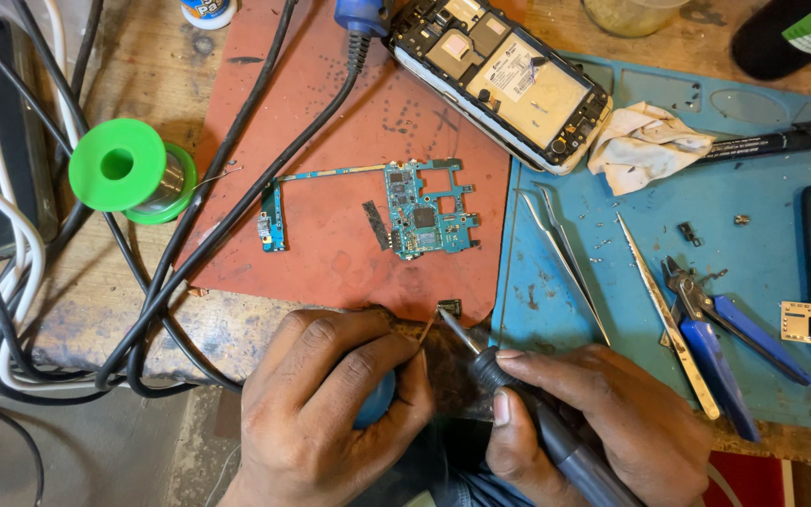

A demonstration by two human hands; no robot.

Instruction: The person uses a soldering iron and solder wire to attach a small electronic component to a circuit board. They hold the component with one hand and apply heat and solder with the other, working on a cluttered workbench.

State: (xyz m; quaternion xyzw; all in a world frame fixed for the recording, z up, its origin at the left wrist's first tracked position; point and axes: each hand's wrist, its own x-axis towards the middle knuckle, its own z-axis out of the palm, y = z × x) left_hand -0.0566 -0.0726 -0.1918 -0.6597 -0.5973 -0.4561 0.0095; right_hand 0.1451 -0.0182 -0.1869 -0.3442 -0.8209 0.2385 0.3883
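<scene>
My right hand [603, 413] grips a dark soldering iron [527, 404] like a pen, its tip pointing up-left at a small dark component [450, 306] on the near edge of the red mat [330, 122]. My left hand [326, 404] is closed around a blue object [377, 399] and pinches a thin wire beside the iron's tip. A blue-green phone circuit board [424, 208] with a long flex strip lies in the middle of the red mat, beyond both hands.
An opened phone body [499, 70] lies at the top. On the blue mat [753, 235] are tweezers [565, 253], blue-handled cutters [715, 319], a crumpled cloth [645, 141] and a black pen. A green solder spool [129, 169] and black and white cables lie left.
</scene>
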